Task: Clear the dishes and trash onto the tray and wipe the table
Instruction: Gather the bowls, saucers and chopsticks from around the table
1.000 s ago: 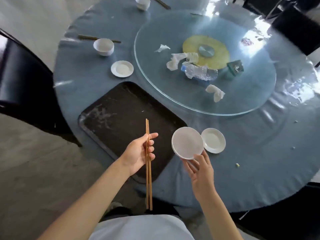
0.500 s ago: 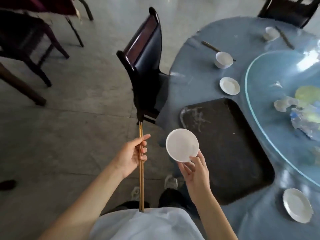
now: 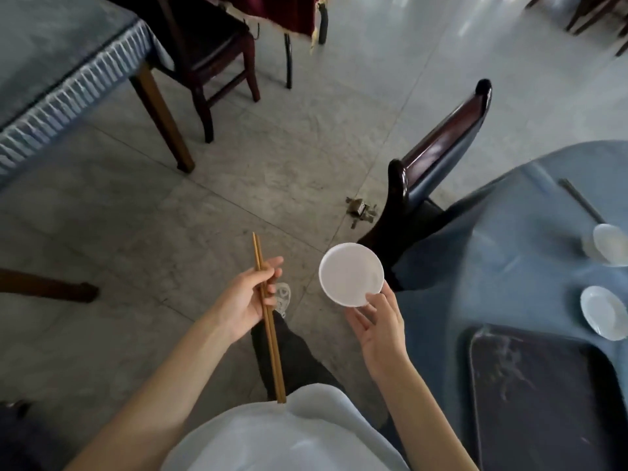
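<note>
My left hand (image 3: 246, 300) grips a pair of wooden chopsticks (image 3: 268, 321), held upright over the floor. My right hand (image 3: 379, 326) pinches the rim of a small white bowl (image 3: 350, 273), also out over the floor, left of the table. The black tray (image 3: 543, 396) lies at the lower right on the blue tablecloth (image 3: 492, 249). A white saucer (image 3: 603, 312) sits just beyond the tray. Farther back stands a white bowl (image 3: 610, 244) with dark chopsticks (image 3: 581, 200) behind it.
A dark wooden chair (image 3: 438, 171) stands against the table's left side. Another table with a blue cloth (image 3: 51, 62) and a chair (image 3: 210, 52) are at the upper left. A small metal fitting (image 3: 360, 210) is set in the grey tiled floor.
My view has swung left, away from the table toward the floor. The tray and dishes have slid to the right edge. Both hands keep their hold on the chopsticks and the bowl.
</note>
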